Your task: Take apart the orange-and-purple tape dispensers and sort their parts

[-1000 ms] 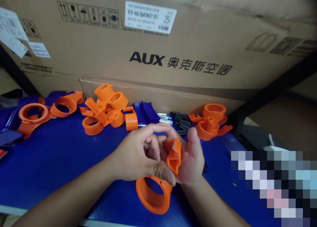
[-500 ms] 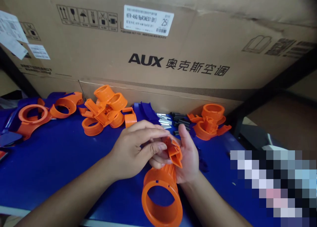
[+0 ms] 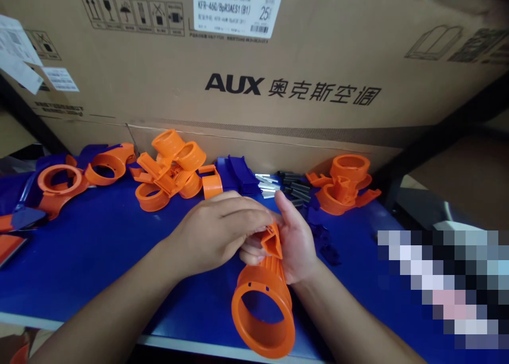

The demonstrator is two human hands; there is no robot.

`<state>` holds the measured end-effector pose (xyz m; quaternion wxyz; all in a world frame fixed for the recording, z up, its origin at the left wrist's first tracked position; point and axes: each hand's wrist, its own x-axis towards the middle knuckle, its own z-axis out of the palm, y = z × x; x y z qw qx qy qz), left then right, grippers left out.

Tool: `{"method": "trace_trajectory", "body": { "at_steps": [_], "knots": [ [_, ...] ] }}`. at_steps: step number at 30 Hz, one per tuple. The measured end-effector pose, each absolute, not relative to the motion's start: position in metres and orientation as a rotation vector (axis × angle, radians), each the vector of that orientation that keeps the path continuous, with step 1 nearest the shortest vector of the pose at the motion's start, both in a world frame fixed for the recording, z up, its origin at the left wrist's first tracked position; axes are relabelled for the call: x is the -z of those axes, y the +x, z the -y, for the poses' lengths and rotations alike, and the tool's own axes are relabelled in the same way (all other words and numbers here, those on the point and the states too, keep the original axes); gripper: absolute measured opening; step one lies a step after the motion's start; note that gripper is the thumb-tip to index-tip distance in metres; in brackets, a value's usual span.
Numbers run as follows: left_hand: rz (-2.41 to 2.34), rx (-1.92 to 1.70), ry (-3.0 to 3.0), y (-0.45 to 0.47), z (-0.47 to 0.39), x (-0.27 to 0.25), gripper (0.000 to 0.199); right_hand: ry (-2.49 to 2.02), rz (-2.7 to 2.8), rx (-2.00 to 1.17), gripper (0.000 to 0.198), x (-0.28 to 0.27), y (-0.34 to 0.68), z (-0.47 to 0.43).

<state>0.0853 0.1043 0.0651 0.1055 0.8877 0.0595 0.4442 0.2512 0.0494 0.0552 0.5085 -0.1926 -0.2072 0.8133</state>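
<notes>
An orange plastic tape dispenser body (image 3: 262, 311) is held between my hands, its large round ring facing me and hanging low. My right hand (image 3: 296, 242) wraps round its handle part from the right, thumb raised and standing away from it. My left hand (image 3: 222, 229) comes over from the left, with bent fingers closed on the angular open end just above the ring. Those left fingertips are partly hidden behind the orange piece and the hand itself, so whether they pinch a small part I cannot tell.
Behind stands a large cardboard box (image 3: 159, 88). Along it on the blue tabletop (image 3: 99, 268) lie piled orange dispenser bodies (image 3: 170, 168), blue plastic pieces (image 3: 236, 174), metal strips (image 3: 267, 184), black tubes (image 3: 296, 186), more orange parts (image 3: 344, 189), and small dark-blue parts (image 3: 328, 252).
My left fingers have moved over the top of the dispenser's angular end, and the thumb has gone out of sight. The dispenser has turned slightly in my right hand. The view has shifted a little.
</notes>
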Motion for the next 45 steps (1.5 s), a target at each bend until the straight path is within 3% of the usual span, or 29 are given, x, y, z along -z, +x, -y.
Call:
{"method": "trace_trajectory", "body": {
  "at_steps": [5,17,28,45],
  "knots": [
    [-0.14,-1.36,2.64,0.086,-0.107,-0.066,0.013,-0.473,0.508,-1.99,0.052,-0.054,0.252,-0.05],
    [-0.109,-1.519,2.674,0.088,-0.106,-0.057,0.011,-0.483,0.542,-1.992,0.054,-0.054,0.252,-0.051],
    [-0.128,-1.687,2.664,0.093,-0.111,-0.043,0.007,-0.482,0.552,-1.974,0.035,-0.049,0.252,-0.054],
    [-0.258,-1.916,2.601,0.096,-0.109,-0.032,0.017,-0.632,0.629,-1.832,0.032,-0.041,0.252,-0.06]
  ]
}}
